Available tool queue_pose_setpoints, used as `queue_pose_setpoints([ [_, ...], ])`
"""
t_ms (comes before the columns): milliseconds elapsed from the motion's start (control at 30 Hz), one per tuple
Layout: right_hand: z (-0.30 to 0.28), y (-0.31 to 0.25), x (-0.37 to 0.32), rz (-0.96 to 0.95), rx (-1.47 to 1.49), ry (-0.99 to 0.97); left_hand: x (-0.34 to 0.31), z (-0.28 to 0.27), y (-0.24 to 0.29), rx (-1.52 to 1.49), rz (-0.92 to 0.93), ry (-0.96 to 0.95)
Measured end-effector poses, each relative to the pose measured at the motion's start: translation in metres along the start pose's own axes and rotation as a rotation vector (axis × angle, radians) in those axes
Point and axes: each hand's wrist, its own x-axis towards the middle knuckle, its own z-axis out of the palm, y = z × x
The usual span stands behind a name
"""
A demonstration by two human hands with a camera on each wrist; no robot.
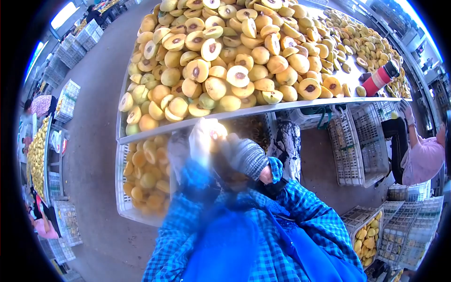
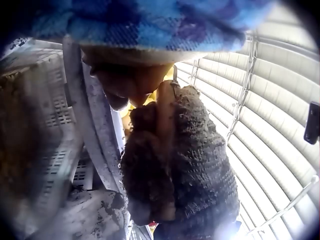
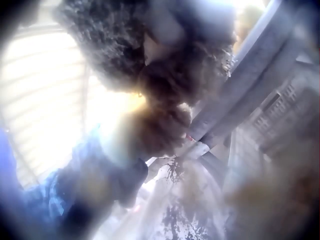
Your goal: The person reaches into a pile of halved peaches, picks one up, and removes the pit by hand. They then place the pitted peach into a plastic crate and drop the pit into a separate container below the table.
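Observation:
In the head view, my left hand (image 1: 201,137), in a pale glove and blurred by glare, is raised just below the table's front edge. Its fingers curl round a yellow peach (image 1: 217,133), mostly hidden and washed out by light. Close beside it my right hand (image 1: 250,157), in a grey striped knit glove, meets it at the fruit. From the left wrist view, the right glove (image 2: 200,165) grips a tan-handled tool (image 2: 165,112) with a thin metal end pointing toward the left fingers (image 2: 135,82). The right wrist view shows both hands close together, heavily blurred.
Halved yellow peaches (image 1: 197,70) are heaped on the metal-edged table (image 1: 263,108). Below its left side stands a white crate (image 1: 123,202) of fruit. A red bottle (image 1: 378,81) lies tilted at the right. Stacked crates (image 1: 347,150) and another person (image 1: 423,160) are farther right.

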Motion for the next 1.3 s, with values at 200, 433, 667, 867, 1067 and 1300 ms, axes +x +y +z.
queue_pose_setpoints([
  [200, 0.018, 0.023, -0.011, -0.382, -0.404, 0.164, -0.013, 0.023, 0.005, 0.09, 0.151, -0.039],
  [433, 0.016, 0.014, -0.007, -0.124, 0.465, 0.18, -0.016, 0.019, -0.008, 0.252, 0.333, -0.026],
  [667, 0.02, 0.022, -0.016, -0.226, 0.057, 0.214, -0.027, 0.034, -0.008, 0.193, 0.384, 0.043],
  [867, 0.023, 0.025, -0.024, -0.177, 0.161, 0.193, -0.022, 0.029, -0.011, 0.247, 0.282, -0.018],
  [1067, 0.006, 0.019, -0.031, -0.114, 0.288, 0.179, -0.022, 0.028, -0.009, 0.31, 0.178, -0.104],
  [1300, 0.024, 0.03, -0.031, -0.23, 0.367, 0.285, -0.003, 0.012, -0.009, 0.316, 0.008, -0.323],
])
